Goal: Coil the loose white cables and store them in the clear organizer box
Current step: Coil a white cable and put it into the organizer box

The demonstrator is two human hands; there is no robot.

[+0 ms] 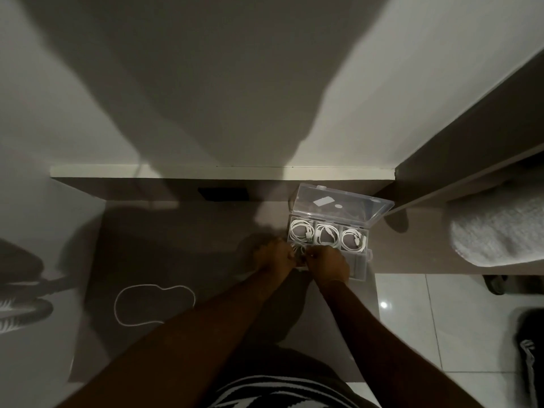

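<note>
The clear organizer box [369,231] stands open at the desk's back right, its lid [353,206] tilted up. Its three far compartments each hold a coiled white cable [300,229]. My left hand [272,253] and my right hand [329,262] meet at the box's near left corner, both closed on a small white cable [298,251] bunched between them; most of it is hidden by my fingers. One loose white cable [153,303] lies in a wide loop on the desk at the front left.
The brown desk [176,245] ends against a white wall ledge [206,172]. A dark slot [223,194] sits at the back of the desk. To the right are a shelf with a white towel [497,231] and tiled floor [441,319].
</note>
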